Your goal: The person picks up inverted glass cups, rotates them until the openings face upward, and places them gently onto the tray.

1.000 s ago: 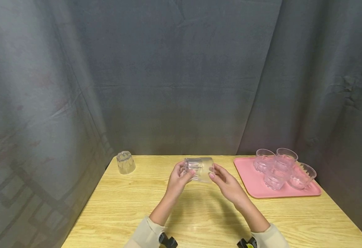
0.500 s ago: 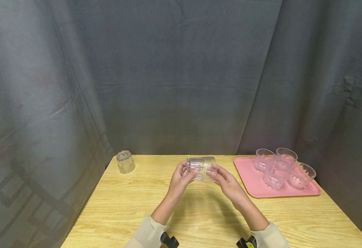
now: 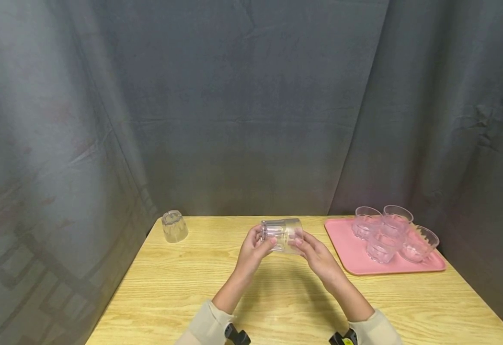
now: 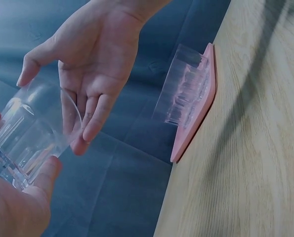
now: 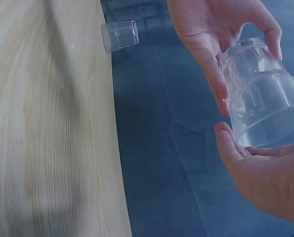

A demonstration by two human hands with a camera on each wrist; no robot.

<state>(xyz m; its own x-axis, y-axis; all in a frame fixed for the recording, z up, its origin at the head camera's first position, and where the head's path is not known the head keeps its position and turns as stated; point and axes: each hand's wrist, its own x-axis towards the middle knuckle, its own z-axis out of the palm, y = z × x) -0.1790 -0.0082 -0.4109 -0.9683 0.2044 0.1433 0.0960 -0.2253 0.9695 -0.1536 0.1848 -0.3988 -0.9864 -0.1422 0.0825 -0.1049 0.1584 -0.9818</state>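
A clear drinking glass (image 3: 282,235), fluted toward its base, lies sideways in the air between my two hands, above the table. My left hand (image 3: 250,254) grips it around the base end, thumb along the near side. At the mouth end, my right hand (image 3: 322,261) holds the rim between thumb and fingers. The left wrist view shows the glass (image 4: 35,126) with its mouth facing the right palm (image 4: 100,54). From the right wrist, the smooth upper wall of the glass (image 5: 265,106) shows plainly.
A pink tray (image 3: 350,261) at the right carries several clear glasses standing mouth up, close together. Far left on the wooden table (image 3: 182,292), another glass (image 3: 175,227) stands upside down near the edge. Grey curtains (image 3: 251,120) enclose the back and sides.
Both hands have shifted slightly to the right together with the glass, the left a little more. The tray and the other glasses have stayed put.
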